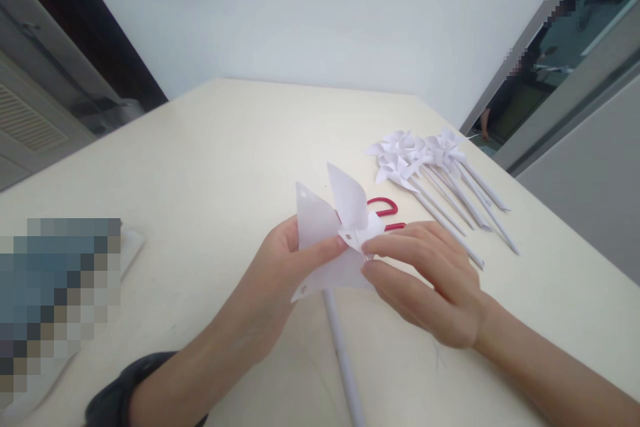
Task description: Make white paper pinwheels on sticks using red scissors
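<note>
Between my two hands is a white paper pinwheel (320,220), with some of its corners curled in toward the middle and small holes near the tips. My left hand (305,253) grips it from the left, thumb pressed near the centre. Thumb and forefinger of my right hand (425,273) pinch at the pinwheel's centre, on what looks like a thin wire or thread. A rolled white paper stick (343,360) runs from under the pinwheel toward me; whether it is joined there is hidden. Behind the paper lie red-handled scissors (384,203), blades covered.
Several pinwheels on paper sticks (410,153) lie in a pile at the right of the cream table (240,140). A pixelated item (55,287) lies at the left edge. Thin thread-like bits (439,355) lie near my right wrist. Beyond the glass at right, a person is partly visible.
</note>
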### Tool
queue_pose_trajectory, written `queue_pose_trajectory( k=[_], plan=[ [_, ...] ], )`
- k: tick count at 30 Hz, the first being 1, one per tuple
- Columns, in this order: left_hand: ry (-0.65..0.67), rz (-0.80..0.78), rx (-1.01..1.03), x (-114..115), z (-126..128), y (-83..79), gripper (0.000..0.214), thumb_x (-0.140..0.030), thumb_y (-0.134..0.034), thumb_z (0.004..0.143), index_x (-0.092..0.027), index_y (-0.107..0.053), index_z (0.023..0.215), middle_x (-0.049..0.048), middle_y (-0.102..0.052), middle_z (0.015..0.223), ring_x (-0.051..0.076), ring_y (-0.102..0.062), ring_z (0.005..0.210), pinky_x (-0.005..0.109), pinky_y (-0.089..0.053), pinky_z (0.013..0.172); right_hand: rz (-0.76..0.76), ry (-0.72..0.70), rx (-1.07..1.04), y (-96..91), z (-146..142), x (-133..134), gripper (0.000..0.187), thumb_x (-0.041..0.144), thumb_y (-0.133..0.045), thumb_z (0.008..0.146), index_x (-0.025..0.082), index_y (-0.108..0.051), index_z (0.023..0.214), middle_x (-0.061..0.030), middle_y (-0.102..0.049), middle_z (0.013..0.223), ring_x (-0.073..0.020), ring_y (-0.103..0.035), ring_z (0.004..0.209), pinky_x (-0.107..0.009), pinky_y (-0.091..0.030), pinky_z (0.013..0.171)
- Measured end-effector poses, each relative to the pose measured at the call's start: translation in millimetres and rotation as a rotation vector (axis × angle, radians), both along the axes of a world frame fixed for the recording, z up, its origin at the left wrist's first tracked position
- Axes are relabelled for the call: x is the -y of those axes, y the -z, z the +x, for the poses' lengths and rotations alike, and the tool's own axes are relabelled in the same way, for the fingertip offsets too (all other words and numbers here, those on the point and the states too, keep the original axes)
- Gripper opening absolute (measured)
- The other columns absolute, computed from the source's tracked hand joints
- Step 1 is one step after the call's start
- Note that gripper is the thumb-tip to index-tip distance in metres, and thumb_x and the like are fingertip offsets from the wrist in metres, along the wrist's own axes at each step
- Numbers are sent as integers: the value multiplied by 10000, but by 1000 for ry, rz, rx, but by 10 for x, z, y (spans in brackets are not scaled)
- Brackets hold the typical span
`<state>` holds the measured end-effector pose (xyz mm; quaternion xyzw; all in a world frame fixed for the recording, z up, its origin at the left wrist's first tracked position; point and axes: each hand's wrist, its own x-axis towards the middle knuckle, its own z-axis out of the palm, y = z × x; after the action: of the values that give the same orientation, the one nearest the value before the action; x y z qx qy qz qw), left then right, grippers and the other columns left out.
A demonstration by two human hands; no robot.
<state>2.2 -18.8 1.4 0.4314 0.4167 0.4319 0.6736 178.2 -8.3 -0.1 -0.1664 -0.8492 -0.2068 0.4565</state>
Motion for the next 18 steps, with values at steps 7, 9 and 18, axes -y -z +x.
queue_pose_trajectory(
  k=[7, 9, 18],
  plan=[
    [-4, -58, 32, 9, -8, -25, 178, -325, -638, 796, -224, -686, 935, 21, -668, 911, 136, -581, 776, 178, -448, 616, -85, 32, 151, -23, 46, 39, 136, 58, -474, 826, 131, -577, 776, -150, -713, 998, -126, -628, 613, -289, -442, 526],
    [-10, -59, 38, 7, -13, -37, 176, -321, -641, 796, -222, -689, 933, 12, -668, 896, 116, -571, 731, 168, -444, 606, -62, 38, 141, -7, 45, 24, 125, 79, -472, 838, 126, -568, 774, -156, -706, 1014, -127, -628, 617, -292, -436, 523],
    [-39, -35, 3, -14, -4, -34, 256, -350, -646, 775, -213, -676, 988, 44, -691, 949, 190, -617, 835, 208, -462, 617, 63, 20, 154, -2, 26, -47, 64, 94, -591, 751, 150, -568, 733, -80, -729, 940, -126, -596, 629, -282, -409, 493]
  ],
)
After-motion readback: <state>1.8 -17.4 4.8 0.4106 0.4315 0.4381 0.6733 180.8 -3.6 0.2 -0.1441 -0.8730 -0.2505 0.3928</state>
